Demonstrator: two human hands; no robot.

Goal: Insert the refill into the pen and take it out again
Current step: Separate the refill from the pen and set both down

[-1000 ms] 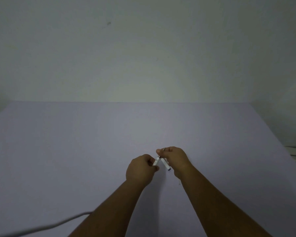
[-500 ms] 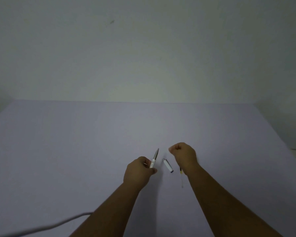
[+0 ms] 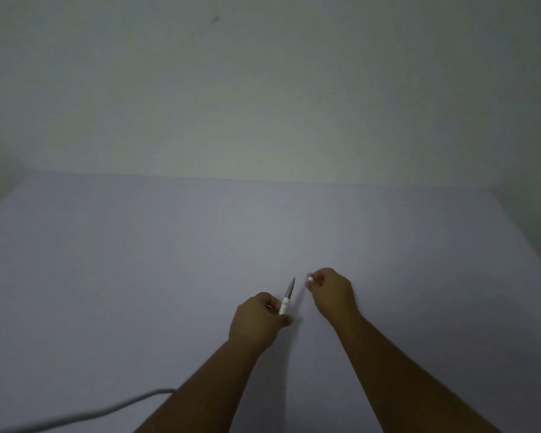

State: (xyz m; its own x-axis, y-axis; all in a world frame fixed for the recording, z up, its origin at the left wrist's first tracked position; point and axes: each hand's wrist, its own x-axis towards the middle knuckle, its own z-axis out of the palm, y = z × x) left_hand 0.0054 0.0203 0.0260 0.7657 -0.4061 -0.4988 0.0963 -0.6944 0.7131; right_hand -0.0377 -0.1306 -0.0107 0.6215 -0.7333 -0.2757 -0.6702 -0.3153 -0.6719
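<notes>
My left hand [image 3: 258,320] is closed around the white barrel of the pen [image 3: 287,296], whose grey pointed end sticks up and away from me. A short way to its right, my right hand [image 3: 331,292] pinches a small silvery-white pen cap [image 3: 309,277]; only the cap's end shows past my fingertips. The two hands are a little apart above the pale lilac table [image 3: 169,260]. I cannot make out the refill; the light is dim.
A grey cable [image 3: 100,412] runs across the near left part of the table. A plain wall rises behind the table's far edge. The table's right edge slants down at the far right.
My hands were together on the pen, then parted and the cap lay on the table between them. Now the cap is off the table and in my right fingers.
</notes>
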